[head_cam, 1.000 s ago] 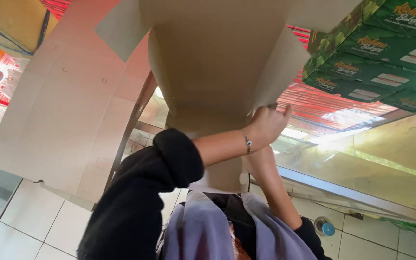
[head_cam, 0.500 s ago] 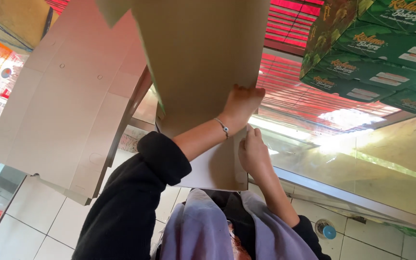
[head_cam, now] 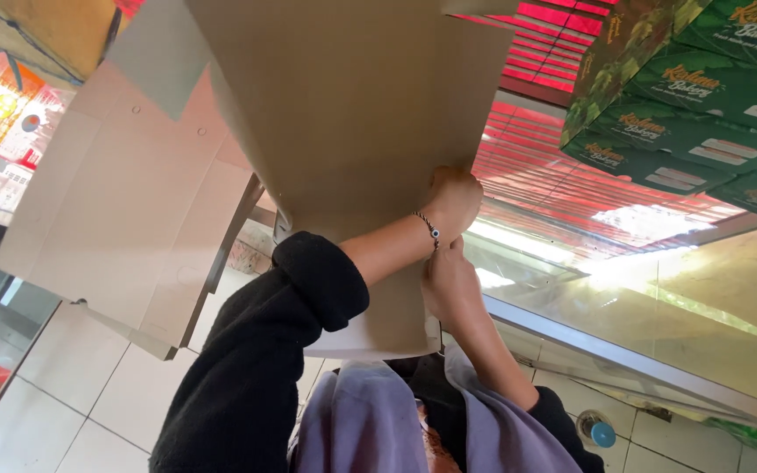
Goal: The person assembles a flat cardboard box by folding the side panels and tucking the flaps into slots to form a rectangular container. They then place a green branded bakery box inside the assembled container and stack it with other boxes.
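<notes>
A large flat sheet of brown cardboard (head_cam: 352, 114), a folded box blank, fills the upper middle of the view. My left hand (head_cam: 453, 200), in a black sleeve with a thin beaded bracelet on the wrist, is shut on the sheet's right edge. Just below it, my right hand (head_cam: 449, 282) grips the lower part of the same sheet, close to my chest. The two hands almost touch. My lavender vest (head_cam: 370, 429) shows at the bottom.
A second flattened cardboard blank (head_cam: 124, 219) leans at the left. Green printed cartons (head_cam: 703, 88) are stacked at the upper right beside a red slatted surface (head_cam: 554, 131). There is white tiling (head_cam: 81, 403) at the lower left and a glass counter (head_cam: 703, 307) at the right.
The cardboard sheet has shifted and now covers more of the view. My left hand slid a little left and up along its edge; my right hand stayed close beneath it.
</notes>
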